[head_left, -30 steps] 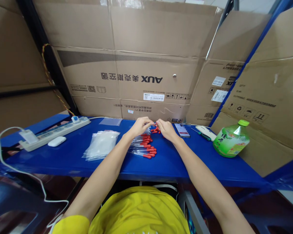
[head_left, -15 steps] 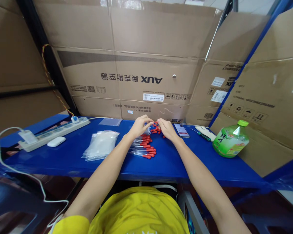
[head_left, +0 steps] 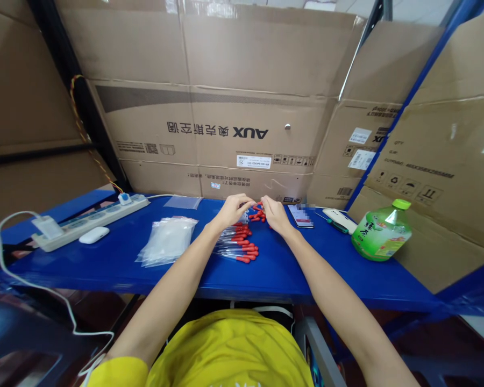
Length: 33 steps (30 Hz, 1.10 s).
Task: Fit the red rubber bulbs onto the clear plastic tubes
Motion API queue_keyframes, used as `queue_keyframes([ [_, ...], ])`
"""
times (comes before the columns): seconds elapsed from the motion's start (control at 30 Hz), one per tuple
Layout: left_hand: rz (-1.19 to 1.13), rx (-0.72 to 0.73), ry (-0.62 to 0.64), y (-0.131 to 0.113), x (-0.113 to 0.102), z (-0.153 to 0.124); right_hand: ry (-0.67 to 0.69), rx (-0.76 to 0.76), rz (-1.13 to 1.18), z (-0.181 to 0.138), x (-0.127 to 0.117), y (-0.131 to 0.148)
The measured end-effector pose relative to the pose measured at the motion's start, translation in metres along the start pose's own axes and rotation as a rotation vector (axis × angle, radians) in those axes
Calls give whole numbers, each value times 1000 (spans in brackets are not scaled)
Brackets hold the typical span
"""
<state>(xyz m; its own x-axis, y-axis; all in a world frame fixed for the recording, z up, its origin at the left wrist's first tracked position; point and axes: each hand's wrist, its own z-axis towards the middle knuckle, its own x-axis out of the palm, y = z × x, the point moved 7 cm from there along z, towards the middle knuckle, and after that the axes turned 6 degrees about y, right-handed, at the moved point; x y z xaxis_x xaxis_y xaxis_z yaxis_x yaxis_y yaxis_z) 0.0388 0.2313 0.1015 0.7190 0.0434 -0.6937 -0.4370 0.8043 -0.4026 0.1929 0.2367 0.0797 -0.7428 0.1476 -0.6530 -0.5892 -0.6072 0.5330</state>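
Note:
My left hand [head_left: 233, 210] and my right hand [head_left: 275, 214] meet over the back of the blue table, fingertips pinched. Between them shows the red rubber bulb of a dropper [head_left: 258, 205]; its clear tube is mostly hidden by my left fingers. Under my hands lies a small heap of loose red rubber bulbs [head_left: 257, 216]. Several clear droppers with red bulbs [head_left: 242, 248] lie in a row beside my left forearm, bulbs pointing right. More clear tubes [head_left: 245, 216] show just below my left hand.
A stack of clear plastic bags [head_left: 167, 242] lies left, with a flat bag [head_left: 183, 202] behind it. A power strip [head_left: 92, 220] and white earphone case [head_left: 94, 235] are farther left. At right are a phone [head_left: 300, 216], a green-handled tool [head_left: 337, 224] and a green bottle [head_left: 381, 231]. Cardboard [head_left: 226, 107] walls the back.
Both hands stay in nearly the same place, still pinched together at the red bulb. The fingers shift only slightly; the droppers and bags have not moved.

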Motion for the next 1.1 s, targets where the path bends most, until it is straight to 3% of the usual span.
queue_keyframes([
  [0.2, -23, 29, -25, -6, -2, 0, -38, -5, -279, 0, 0, 2],
  [0.57, -13, 56, -10, -9, 2, 0, 93, 68, -587, 0, 6, 11],
  [0.93, 63, -18, -42, 0, 0, 1, 12, 39, -269, 3, -1, 2],
  [1.1, 121, -42, -30, 3, 2, 2, -27, 73, -227, 8, 0, -2],
])
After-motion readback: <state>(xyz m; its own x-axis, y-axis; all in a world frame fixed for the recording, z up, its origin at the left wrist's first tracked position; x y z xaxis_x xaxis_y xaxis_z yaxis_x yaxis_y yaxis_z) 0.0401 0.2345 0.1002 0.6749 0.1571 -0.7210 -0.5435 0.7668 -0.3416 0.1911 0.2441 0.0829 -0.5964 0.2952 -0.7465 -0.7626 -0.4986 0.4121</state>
